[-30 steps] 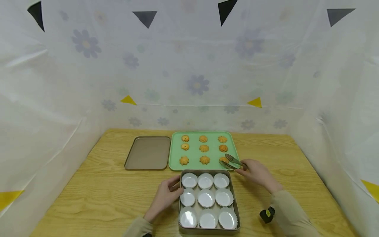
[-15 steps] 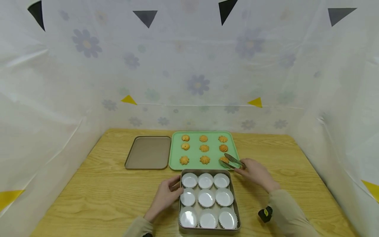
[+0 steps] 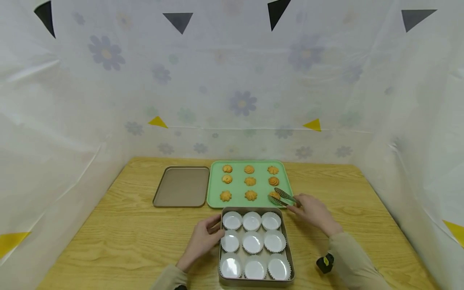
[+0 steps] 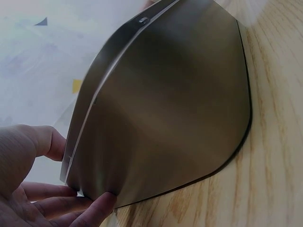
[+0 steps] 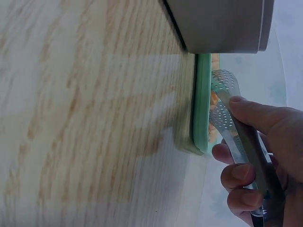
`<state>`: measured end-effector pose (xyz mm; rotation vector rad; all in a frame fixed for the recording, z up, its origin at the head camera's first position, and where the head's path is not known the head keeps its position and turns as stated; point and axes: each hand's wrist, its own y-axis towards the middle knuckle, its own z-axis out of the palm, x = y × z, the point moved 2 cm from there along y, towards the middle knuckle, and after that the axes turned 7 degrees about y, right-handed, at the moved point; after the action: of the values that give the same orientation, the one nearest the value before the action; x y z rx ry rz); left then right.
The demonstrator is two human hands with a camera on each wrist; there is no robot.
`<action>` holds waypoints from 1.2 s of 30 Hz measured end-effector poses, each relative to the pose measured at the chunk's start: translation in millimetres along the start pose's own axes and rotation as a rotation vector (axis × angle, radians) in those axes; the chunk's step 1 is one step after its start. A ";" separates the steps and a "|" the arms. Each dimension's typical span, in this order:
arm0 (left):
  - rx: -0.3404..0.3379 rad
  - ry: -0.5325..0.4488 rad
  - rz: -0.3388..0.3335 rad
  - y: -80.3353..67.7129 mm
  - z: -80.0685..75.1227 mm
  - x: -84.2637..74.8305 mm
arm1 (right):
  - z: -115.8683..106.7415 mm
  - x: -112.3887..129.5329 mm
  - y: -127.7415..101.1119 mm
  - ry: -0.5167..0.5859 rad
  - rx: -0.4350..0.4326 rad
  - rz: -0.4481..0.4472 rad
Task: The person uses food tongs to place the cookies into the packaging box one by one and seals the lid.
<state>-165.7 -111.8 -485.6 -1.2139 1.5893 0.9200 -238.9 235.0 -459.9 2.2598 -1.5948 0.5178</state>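
My left hand (image 3: 204, 239) grips the left wall of a deep rectangular metal tin (image 3: 255, 283), with the thumb over the rim and the fingers against the outside, as the left wrist view shows. Several white fluted cups (image 3: 252, 243) stand in rows inside it, nothing in them. Metal tongs (image 3: 286, 195) with perforated ends are held in my right hand (image 3: 314, 211). Their ends straddle a golden cookie (image 3: 274, 195) at the near right corner of a green tray (image 3: 261, 167). In the right wrist view, the tongs (image 5: 244, 135) partly hide the cookies behind them.
Several other cookies (image 3: 250, 181) lie in rows on the green tray. A shallow brown metal tray (image 3: 181, 187) sits to its left. The tin stands close in front of the green tray on a wooden table (image 3: 137, 241). White patterned sheeting (image 3: 203, 80) surrounds the table.
My right hand and the tongs have shifted very slightly to the left, still at the same cookie. The left hand and the tin stay put.
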 end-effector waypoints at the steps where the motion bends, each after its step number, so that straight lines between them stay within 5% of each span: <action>1: -0.001 0.003 0.012 0.0 0.0 0.1 | -0.5 0.6 -0.5 -0.001 -0.005 -0.003; 7: -0.006 0.035 0.090 -0.2 -1.1 -1.9 | -5.3 6.3 -2.7 -0.003 -0.061 -0.042; 15: -0.014 -0.026 0.013 -1.2 -0.1 -3.7 | -14.0 28.1 -5.3 -0.029 -0.121 -0.095; 27: -0.019 -0.025 0.012 -0.7 0.2 -3.3 | -10.6 72.9 -9.9 -0.069 -0.107 -0.271; 36: -0.005 -0.023 0.002 -2.4 0.7 -5.9 | 0.4 94.1 -13.2 -0.065 -0.006 -0.355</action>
<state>-162.6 -109.9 -480.3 -1.2005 1.5713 0.9368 -197.3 161.2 -416.8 2.5004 -1.1782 0.3469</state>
